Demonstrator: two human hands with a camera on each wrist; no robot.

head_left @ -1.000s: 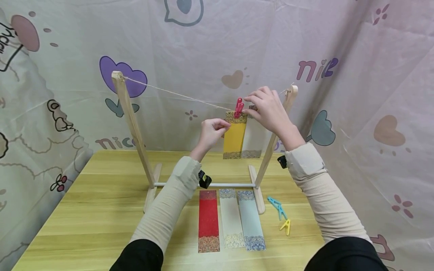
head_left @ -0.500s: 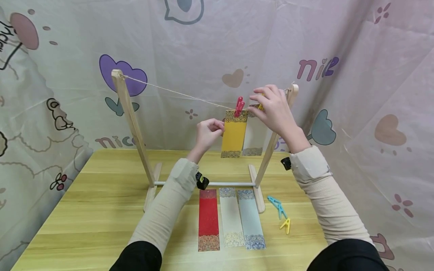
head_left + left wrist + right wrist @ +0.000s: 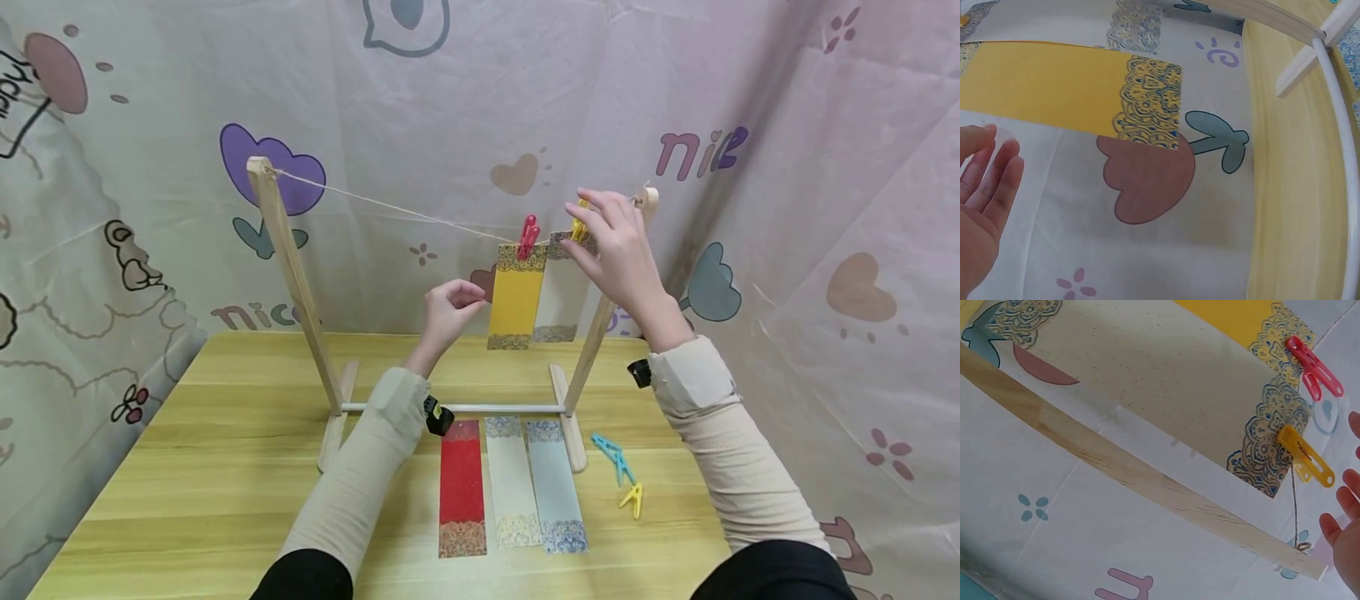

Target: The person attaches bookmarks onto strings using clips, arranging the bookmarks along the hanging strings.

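Note:
A yellow bookmark-like card with lace-patterned ends hangs from the string by a red clothespin. Beside it, to the right, a pale speckled card hangs by a yellow clothespin. My left hand hovers just left of the yellow card, fingers loosely bent and holding nothing; the left wrist view shows it apart from the card. Near the yellow clothespin is my right hand, its fingers spread and partly covering the pale card's top in the head view. In the right wrist view those fingers stand clear of the clothespin.
Wooden posts hold the string, joined low down by a white rod. Red, cream and light blue cards lie on the table. To their right are blue clothespins and a yellow one.
My left hand has drawn away from the yellow card, leftward and slightly down. My right hand has moved right, from near the red clothespin to near the yellow one, bringing the yellow one into view.

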